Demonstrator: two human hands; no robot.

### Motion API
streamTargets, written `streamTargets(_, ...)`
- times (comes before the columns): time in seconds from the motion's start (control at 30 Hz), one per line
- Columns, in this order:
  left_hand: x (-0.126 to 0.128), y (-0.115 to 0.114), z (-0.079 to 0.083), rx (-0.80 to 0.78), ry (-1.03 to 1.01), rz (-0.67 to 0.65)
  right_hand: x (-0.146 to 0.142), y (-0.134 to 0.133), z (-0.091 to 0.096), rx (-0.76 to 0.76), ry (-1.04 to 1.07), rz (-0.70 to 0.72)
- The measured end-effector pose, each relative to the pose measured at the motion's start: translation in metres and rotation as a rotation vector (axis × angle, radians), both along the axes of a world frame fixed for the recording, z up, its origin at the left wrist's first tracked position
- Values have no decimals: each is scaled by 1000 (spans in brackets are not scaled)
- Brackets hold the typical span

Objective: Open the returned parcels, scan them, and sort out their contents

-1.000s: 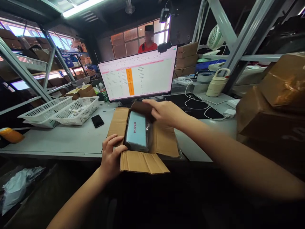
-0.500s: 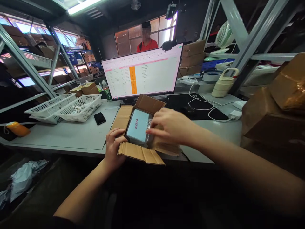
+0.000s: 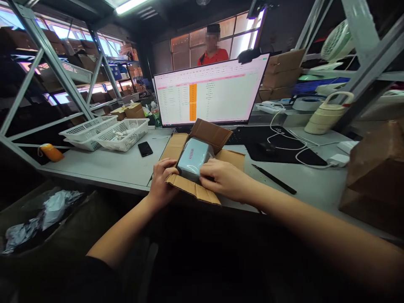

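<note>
An open cardboard box (image 3: 176, 145) with its flaps spread lies at the near edge of the grey table (image 3: 104, 166). Inside it sits a pale blue packet (image 3: 193, 156) in clear wrap, printed with red letters. My left hand (image 3: 163, 179) is curled round the near left corner of the box, fingers on the front flap. My right hand (image 3: 224, 179) is closed on the near end of the blue packet, fingertips pressed against it.
A monitor (image 3: 210, 94) showing a spreadsheet stands behind the box. Two white baskets (image 3: 121, 134), a black phone (image 3: 145, 148) and an orange object (image 3: 50, 152) lie left. A black pen (image 3: 274, 179), mat, cables and brown boxes (image 3: 377, 172) are right. A person in red stands behind the monitor.
My right hand came back from the far flap to the near end of the packet. My left hand shifted onto the front flap. The view moved left, nearer the box.
</note>
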State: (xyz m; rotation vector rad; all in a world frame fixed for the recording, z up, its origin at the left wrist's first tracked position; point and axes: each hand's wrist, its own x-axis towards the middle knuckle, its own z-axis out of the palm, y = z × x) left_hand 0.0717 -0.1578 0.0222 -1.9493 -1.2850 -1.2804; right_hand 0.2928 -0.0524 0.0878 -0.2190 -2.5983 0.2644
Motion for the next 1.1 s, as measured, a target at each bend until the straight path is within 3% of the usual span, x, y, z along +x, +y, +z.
streamTargets(0.17, -7, -2, 5, -40, 64, 32, 0, 1, 28, 35, 378, -61)
streamTargets(0.33, -15, -1, 3, -123, 140, 59, 8, 13, 63, 159, 711, -243)
streamTargets(0.43, -14, 1, 3, -63, 181, 39, 12, 22, 75, 86, 875, -339)
streamTargets(0.5, -12, 2, 4, -1, 202, 59, 14, 25, 80, 14, 831, -347)
streamTargets(0.63, -5, 3, 9, 18, 242, 100, 15, 24, 82, -60, 311, -241)
streamTargets(0.73, 1, 3, 12, 10, 254, 92, 15, 20, 79, 6, 19, -229)
streamTargets(0.8, 5, 4, 14, 15, 260, 82, 15, 17, 76, 61, -63, -240)
streamTargets(1.0, 10, 9, 21, -2, 317, 124, 15, -7, 69, 201, 99, -250)
streamTargets(1.1, 7, 12, 24, 25, 337, 144, 25, -12, 82, 249, 424, -249)
